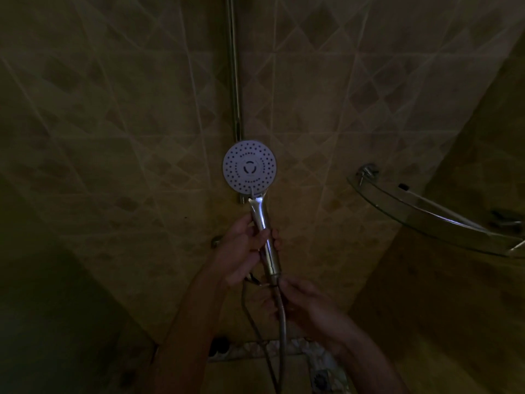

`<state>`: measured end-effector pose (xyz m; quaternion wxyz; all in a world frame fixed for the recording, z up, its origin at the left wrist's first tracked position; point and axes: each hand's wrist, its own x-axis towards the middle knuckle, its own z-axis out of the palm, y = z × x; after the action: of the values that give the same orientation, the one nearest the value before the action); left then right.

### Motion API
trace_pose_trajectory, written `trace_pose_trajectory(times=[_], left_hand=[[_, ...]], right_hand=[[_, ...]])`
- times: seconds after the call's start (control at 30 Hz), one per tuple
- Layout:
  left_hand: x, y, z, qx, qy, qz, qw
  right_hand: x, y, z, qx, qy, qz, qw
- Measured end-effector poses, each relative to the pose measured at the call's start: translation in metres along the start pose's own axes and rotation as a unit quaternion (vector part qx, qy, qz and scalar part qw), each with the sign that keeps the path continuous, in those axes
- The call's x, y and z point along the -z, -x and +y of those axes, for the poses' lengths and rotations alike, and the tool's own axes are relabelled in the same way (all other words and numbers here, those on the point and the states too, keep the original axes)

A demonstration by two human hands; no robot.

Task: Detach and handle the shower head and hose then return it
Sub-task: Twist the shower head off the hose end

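Observation:
The shower head has a round white face with many small holes and a chrome handle. It is held upright in front of the tiled wall, face towards me. My left hand is wrapped around the middle of the handle. My right hand pinches the hose just below the nut at the handle's lower end. The hose hangs down from there in a loop towards the floor. A vertical chrome riser rail runs up the wall behind the head.
A glass corner shelf with chrome brackets sticks out from the wall at the right. Low down, near the wall's foot, lie a patterned tile border and a floor drain. The room is very dim.

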<state>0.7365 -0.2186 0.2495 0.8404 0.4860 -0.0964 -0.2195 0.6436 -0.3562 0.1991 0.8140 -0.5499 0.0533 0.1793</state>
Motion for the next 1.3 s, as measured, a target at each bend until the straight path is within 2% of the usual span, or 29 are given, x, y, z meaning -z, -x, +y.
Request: trace_pose_trajectory(times=[0.1,0.2,0.3,0.4,0.47,0.53,0.57,0.6,0.63,0.67,0.73,0.8,0.87,0.97,1.03,1.1,1.17,1.2,1.23,1.27,1.3], left_hand=[[-0.002,0.0,0.001,0.007,-0.008,-0.004,1.0],[-0.005,-0.001,0.003,0.014,0.006,-0.013,1.0],[-0.007,-0.004,0.004,0.009,-0.008,-0.005,1.0],[-0.009,-0.007,0.001,-0.004,-0.032,0.011,0.999],[-0.01,-0.01,-0.002,-0.009,-0.04,0.021,0.999],[-0.01,-0.012,-0.006,-0.005,-0.035,0.028,0.999],[-0.009,-0.014,-0.007,-0.003,-0.031,0.026,0.999],[-0.008,-0.015,-0.008,-0.003,-0.031,0.022,0.999],[-0.008,-0.016,-0.008,-0.005,-0.032,0.018,0.999],[-0.007,-0.016,-0.007,-0.008,-0.035,0.014,0.999],[-0.007,-0.016,-0.005,-0.017,-0.031,0.003,0.999],[-0.008,-0.016,-0.003,-0.025,-0.027,-0.019,0.999],[-0.011,-0.015,-0.001,-0.026,-0.032,-0.034,0.999],[-0.015,-0.012,0.001,-0.015,-0.032,-0.019,0.999],[-0.017,-0.011,0.002,-0.015,-0.034,-0.008,0.999],[-0.019,-0.012,0.002,-0.021,-0.037,0.0,0.999],[-0.02,-0.013,0.0,-0.027,-0.034,0.006,0.999],[-0.02,-0.014,-0.001,-0.028,-0.028,0.008,0.999],[-0.02,-0.015,-0.002,-0.029,-0.023,0.01,0.999],[-0.02,-0.015,-0.003,-0.031,-0.023,0.014,0.999],[-0.019,-0.015,-0.004,-0.033,-0.027,0.018,0.999]], right_hand=[[0.006,-0.001,-0.003,-0.028,-0.098,-0.046,0.994],[0.004,-0.002,-0.004,-0.005,-0.078,-0.049,0.996],[0.0,-0.002,-0.004,0.044,0.023,0.014,0.999],[-0.011,-0.004,0.002,0.107,0.122,0.136,0.977],[-0.015,-0.001,0.007,0.162,0.251,0.238,0.924],[-0.014,0.004,0.014,0.21,0.429,0.273,0.835],[-0.013,0.004,0.015,0.226,0.468,0.279,0.807],[-0.012,0.002,0.014,0.223,0.471,0.285,0.805],[-0.01,0.0,0.012,0.211,0.43,0.283,0.831],[-0.008,-0.003,0.009,0.184,0.352,0.269,0.878],[-0.002,-0.005,0.001,0.111,0.162,0.177,0.964],[0.005,-0.004,-0.007,0.032,0.006,0.052,0.998],[0.01,-0.001,-0.01,0.003,-0.074,-0.023,0.997],[0.01,0.001,-0.011,0.035,-0.019,-0.027,0.999],[0.004,0.001,-0.01,0.07,0.038,0.019,0.997],[-0.004,0.001,-0.007,0.118,0.103,0.113,0.981],[-0.012,0.001,0.0,0.17,0.19,0.23,0.939],[-0.013,0.001,0.005,0.193,0.252,0.264,0.911],[-0.015,0.001,0.01,0.207,0.312,0.279,0.884],[-0.014,-0.001,0.014,0.211,0.336,0.28,0.874],[-0.011,-0.004,0.014,0.2,0.313,0.266,0.89]])
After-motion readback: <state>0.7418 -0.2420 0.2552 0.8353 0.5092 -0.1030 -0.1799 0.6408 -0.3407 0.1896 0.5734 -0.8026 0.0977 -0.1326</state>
